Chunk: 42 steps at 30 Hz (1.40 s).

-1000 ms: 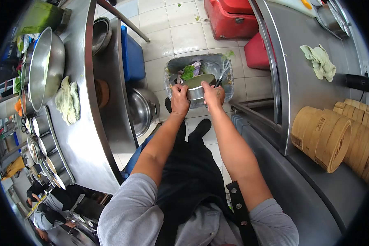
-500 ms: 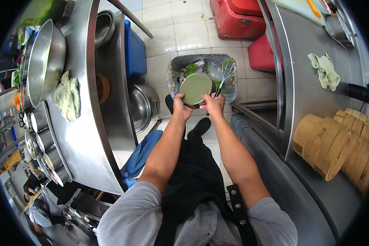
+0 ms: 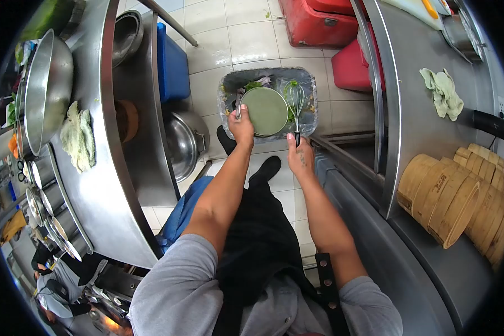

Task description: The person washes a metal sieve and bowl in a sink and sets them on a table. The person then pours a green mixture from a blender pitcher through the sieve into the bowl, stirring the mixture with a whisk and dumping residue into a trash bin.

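Note:
My left hand point(image 3: 241, 126) grips the left rim of a round metal container point(image 3: 264, 112) filled with a smooth, pale green liquid or sauce. In my right hand point(image 3: 301, 156) is the black handle of a wire whisk point(image 3: 295, 103), its loops pointing away from me with green bits caught among them. Both are held above a lined trash bin point(image 3: 310, 78) on the floor, which contains leafy scraps and plastic. The whisk stands to the right of the container, outside it. Fingers of my left hand are partly hidden by the container.
On the left steel table point(image 3: 103, 185) are a large metal bowl point(image 3: 49, 92) and a cloth point(image 3: 78, 137). A steel pot point(image 3: 182, 147) and blue bin point(image 3: 172, 64) stand below. Red coolers point(image 3: 319, 28) are ahead. Bamboo steamers point(image 3: 439, 199) sit right. Another person point(image 3: 59, 291) stands far left.
My right hand has let go of the container and moved back toward me, holding only the whisk. The container now rests in my left hand alone, and the whisk has straightened.

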Available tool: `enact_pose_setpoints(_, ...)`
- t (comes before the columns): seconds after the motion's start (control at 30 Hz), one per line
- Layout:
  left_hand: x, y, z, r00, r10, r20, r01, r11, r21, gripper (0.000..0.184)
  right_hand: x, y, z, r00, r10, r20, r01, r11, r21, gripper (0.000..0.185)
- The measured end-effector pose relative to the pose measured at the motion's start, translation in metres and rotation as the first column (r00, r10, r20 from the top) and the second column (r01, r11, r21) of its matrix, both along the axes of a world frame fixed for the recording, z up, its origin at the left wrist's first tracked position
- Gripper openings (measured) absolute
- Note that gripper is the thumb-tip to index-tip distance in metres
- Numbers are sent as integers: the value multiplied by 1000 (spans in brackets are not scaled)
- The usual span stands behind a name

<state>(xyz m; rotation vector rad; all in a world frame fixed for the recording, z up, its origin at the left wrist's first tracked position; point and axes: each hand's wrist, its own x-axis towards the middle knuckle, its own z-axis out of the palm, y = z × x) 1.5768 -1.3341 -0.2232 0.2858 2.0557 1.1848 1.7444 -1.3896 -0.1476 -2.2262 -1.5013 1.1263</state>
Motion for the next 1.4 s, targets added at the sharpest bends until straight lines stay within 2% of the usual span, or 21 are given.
enact_pose_setpoints(0.1, 6, 9, -7, 986, -129, -108, 143, 980, 138, 46, 7, -5, 0, 995, -59, -83, 55, 998, -43, 53)
enact_pose_setpoints(0.23, 6, 20, -5, 997, -59, 42, 45, 962, 270, 44, 19, -20, -1, 987, -114, -115, 116, 993, 11, 49)
enact_pose_setpoints(0.27, 11, 21, 6, 1000, 12, -24, -6, 974, 229, 43, 20, -21, -2, 982, -130, -134, 135, 990, 31, 48)
enact_pose_setpoints(0.3, 15, 17, -9, 982, -78, -173, 113, 973, 200, 41, 21, -22, -4, 980, -144, -140, 152, 987, 44, 47)
enact_pose_setpoints(0.37, 20, -1, -52, 857, -253, -449, 325, 942, 90, 39, 22, -26, -6, 974, -168, -155, 179, 982, 64, 47)
enact_pose_setpoints(0.4, 23, -5, -40, 911, -304, -280, 344, 933, 107, 41, 21, -26, -5, 977, -156, -146, 166, 985, 56, 46)
enact_pose_setpoints(0.5, 10, 3, -52, 986, -130, -105, 138, 988, 71, 44, 25, -29, -1, 983, -141, -117, 148, 988, 53, 46)
enact_pose_setpoints(0.6, 14, -10, -71, 913, -303, -275, 336, 938, 83, 45, 26, -31, 0, 988, -113, -108, 121, 991, 64, 46)
enact_pose_setpoints(0.63, 15, -2, -51, 874, -353, -335, 401, 912, 85, 45, 26, -31, 0, 988, -109, -107, 115, 992, 54, 46)
enact_pose_setpoints(0.67, 16, 2, -29, 935, -298, -193, 318, 945, 81, 48, 26, -30, -1, 988, -111, -103, 116, 992, 42, 46)
enact_pose_setpoints(0.77, 18, -2, -49, 896, -388, -216, 398, 917, 6, 49, 25, -32, 4, 982, -133, -133, 141, 988, 55, 46)
enact_pose_setpoints(0.8, 21, -3, -50, 899, -372, -232, 388, 921, 30, 48, 25, -31, 6, 986, -109, -126, 116, 992, 50, 45)
enact_pose_setpoints(0.9, 17, -2, -49, 909, -397, -129, 402, 916, 13, 50, 24, -34, 11, 990, -91, -104, 96, 995, 40, 45)
enact_pose_setpoints(0.93, 22, -1, -47, 871, -404, -280, 414, 910, -24, 51, 23, -33, 12, 991, -89, -100, 93, 995, 39, 45)
enact_pose_setpoints(1.03, 19, 2, -43, 928, -289, -235, 308, 950, 49, 52, 21, -32, 13, 986, -104, -129, 111, 992, 52, 44)
enact_pose_setpoints(1.13, 20, 4, -43, 830, -431, -354, 423, 900, -105, 50, 20, -29, 16, 989, -81, -125, 90, 994, 67, 45)
enact_pose_setpoints(1.27, 14, 2, -20, 855, -506, -114, 504, 862, -55, 50, 15, -26, 24, 993, -73, -94, 79, 995, 67, 45)
enact_pose_setpoints(1.37, 13, 4, -2, 815, -548, -189, 568, 820, 71, 52, 15, -26, 28, 990, -67, -121, 76, 995, 72, 47)
enact_pose_setpoints(1.4, 13, 4, 35, 781, -617, -94, 624, 772, 118, 51, 15, -27, 30, 989, -85, -121, 93, 994, 65, 48)
